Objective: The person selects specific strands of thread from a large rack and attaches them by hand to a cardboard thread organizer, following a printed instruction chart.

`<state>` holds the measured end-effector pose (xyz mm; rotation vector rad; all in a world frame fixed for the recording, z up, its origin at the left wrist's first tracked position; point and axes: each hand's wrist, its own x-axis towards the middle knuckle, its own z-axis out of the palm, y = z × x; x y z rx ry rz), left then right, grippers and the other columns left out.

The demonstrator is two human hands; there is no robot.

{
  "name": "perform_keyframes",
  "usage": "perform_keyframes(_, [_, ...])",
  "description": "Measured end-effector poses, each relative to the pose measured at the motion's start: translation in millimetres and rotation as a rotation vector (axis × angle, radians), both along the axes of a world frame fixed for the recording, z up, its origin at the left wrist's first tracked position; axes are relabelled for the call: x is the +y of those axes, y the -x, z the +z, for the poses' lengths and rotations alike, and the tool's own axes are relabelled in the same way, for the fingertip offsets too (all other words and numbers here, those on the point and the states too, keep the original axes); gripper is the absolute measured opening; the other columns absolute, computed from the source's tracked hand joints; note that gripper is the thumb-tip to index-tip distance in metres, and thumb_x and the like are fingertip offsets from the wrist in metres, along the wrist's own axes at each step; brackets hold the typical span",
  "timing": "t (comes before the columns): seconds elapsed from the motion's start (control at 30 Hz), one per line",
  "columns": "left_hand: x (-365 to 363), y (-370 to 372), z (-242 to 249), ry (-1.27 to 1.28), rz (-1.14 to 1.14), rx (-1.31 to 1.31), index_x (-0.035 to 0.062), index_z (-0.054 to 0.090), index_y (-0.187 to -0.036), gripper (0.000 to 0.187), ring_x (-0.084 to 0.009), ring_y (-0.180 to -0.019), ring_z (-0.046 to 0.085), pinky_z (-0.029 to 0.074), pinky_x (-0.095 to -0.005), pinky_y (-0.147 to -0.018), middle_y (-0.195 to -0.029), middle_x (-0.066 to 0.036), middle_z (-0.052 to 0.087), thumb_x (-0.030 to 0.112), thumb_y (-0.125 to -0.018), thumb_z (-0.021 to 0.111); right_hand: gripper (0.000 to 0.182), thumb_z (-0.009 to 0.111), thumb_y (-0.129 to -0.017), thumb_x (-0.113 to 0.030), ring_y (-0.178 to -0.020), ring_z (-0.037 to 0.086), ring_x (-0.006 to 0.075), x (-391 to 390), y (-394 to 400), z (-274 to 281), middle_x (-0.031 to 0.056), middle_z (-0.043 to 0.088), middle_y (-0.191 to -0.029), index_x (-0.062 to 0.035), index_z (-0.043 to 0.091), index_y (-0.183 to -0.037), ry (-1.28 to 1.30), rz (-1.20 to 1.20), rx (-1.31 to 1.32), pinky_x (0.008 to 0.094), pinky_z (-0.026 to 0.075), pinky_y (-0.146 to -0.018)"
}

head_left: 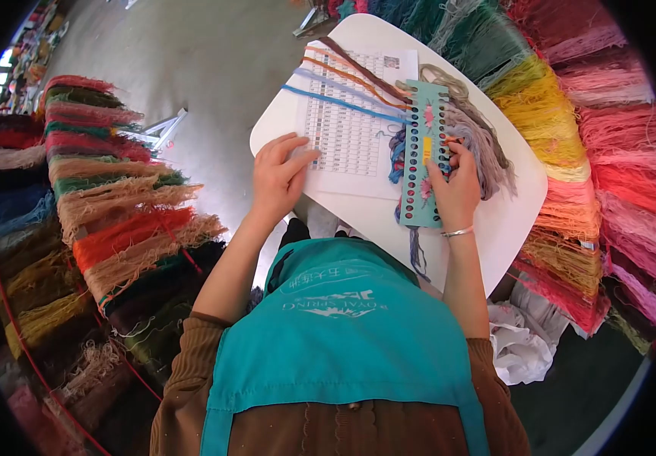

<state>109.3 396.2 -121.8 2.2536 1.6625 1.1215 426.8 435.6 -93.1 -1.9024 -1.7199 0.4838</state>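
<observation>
A printed chart point(343, 114) lies on the white table point(495, 243). My left hand point(280, 171) rests on the chart's lower left edge, fingers spread, holding nothing. Across the chart's right side lies a teal card point(413, 178) with rows of holes and pink flowers. My right hand point(457, 182) grips its right edge, thumb on top. Brown, orange, pale and blue threads point(335, 101) run left from the card's upper holes over the chart. Grey and mauve thread point(476, 144) lies bunched right of the card; dark blue thread point(417, 251) trails below it.
Hanks of yellow, orange and pink thread point(548, 114) curve round the table's right side. More hanks point(115, 190) hang on a rack at the left. A white plastic bag point(522, 349) sits below the table's right corner. My teal apron point(335, 334) is close to the table's front edge.
</observation>
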Motion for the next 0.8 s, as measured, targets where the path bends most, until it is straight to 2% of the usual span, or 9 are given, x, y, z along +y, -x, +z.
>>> perform_keyframes(0.4, [-0.5, 2.9, -0.7, 0.041, -0.015, -0.049, 0.0197, 0.077, -0.099, 0.038, -0.0297, -0.117, 0.058, 0.042, -0.0429, -0.1, -0.118, -0.005, 0.067, -0.001, -0.071, 0.061, 0.052, 0.078, -0.079, -0.031, -0.085, 0.06, 0.019, 1.8, -0.9, 1.6, 0.003, 0.058, -0.093, -0.012, 0.057, -0.122, 0.028, 0.011, -0.017, 0.0335, 0.049, -0.069])
perform_keyframes(0.8, [-2.1, 7.0, -5.0, 0.108, -0.039, -0.122, 0.0192, 0.078, -0.096, 0.039, -0.0298, -0.121, 0.057, 0.04, -0.0426, -0.103, -0.12, -0.004, 0.068, -0.003, -0.069, 0.06, 0.052, 0.078, -0.079, -0.031, -0.084, 0.061, 0.0199, 1.5, -1.2, 2.5, 0.0028, 0.057, -0.093, -0.0127, 0.057, -0.123, 0.033, 0.015, -0.039, 0.0346, 0.049, -0.069])
